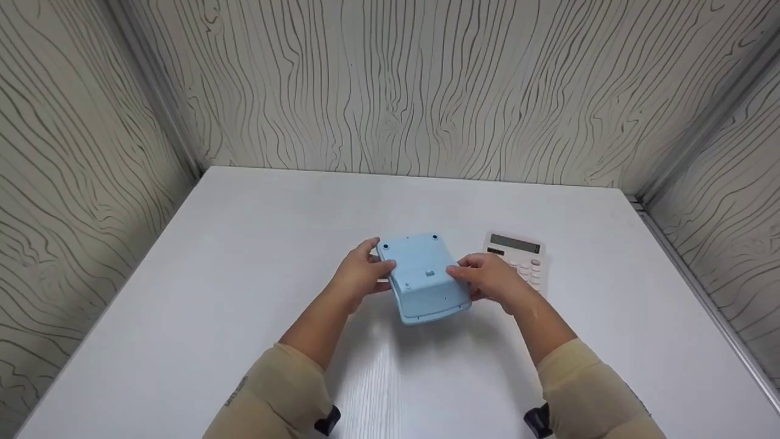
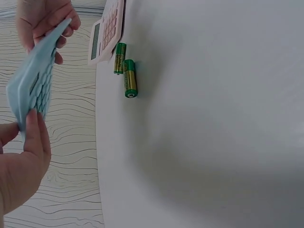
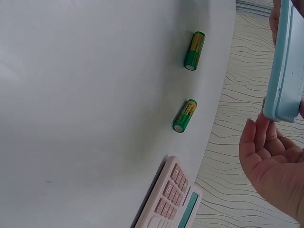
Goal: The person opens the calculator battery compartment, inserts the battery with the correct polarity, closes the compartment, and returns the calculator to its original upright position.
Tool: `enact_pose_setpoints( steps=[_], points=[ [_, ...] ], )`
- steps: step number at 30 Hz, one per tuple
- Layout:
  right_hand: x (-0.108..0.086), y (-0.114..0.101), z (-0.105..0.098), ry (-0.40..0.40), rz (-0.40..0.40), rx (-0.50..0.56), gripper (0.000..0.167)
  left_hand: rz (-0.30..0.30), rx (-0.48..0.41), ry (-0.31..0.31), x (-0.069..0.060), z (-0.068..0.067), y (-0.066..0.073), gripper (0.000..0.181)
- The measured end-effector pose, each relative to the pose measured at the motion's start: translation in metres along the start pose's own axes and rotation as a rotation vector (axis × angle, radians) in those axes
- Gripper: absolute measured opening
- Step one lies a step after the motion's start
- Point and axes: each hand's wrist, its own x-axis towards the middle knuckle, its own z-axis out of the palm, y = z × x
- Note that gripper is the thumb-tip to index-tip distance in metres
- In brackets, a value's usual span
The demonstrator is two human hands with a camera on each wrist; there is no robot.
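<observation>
A light blue calculator (image 1: pixel 420 262) is held above the table with its back turned up in the head view; its keys show in the left wrist view. The left hand (image 1: pixel 359 274) pinches its left edge, thumb on the back and fingers beneath. On the opposite edge the right hand (image 1: pixel 490 279) grips it, thumb on the back. Two green and gold batteries (image 2: pixel 130 79) (image 3: pixel 194 51) lie on the table, hidden from the head view. A pink calculator (image 1: pixel 515 245) lies face up behind the right hand, partly covered by it.
The white table (image 1: pixel 244 244) is bounded by wood-grain patterned panels (image 1: pixel 396 85) at the back and both sides. Metal strips (image 1: pixel 152 85) run along the panel corners.
</observation>
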Motion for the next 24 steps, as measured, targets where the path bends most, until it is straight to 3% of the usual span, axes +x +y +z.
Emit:
enact_pose_setpoints(
  steps=[9,16,24],
  points=[
    [-0.017,0.01,0.008,-0.037,0.037,0.069,0.06,-0.022,0.073,-0.105,0.0,0.002,-0.012,0.067],
    [-0.025,0.019,0.014,-0.06,0.068,0.044,0.034,-0.05,0.13,-0.167,-0.007,0.005,-0.021,0.066],
    [-0.034,0.038,0.024,-0.135,0.082,0.054,0.025,-0.099,0.266,-0.164,-0.016,0.009,-0.035,0.065]
  ],
)
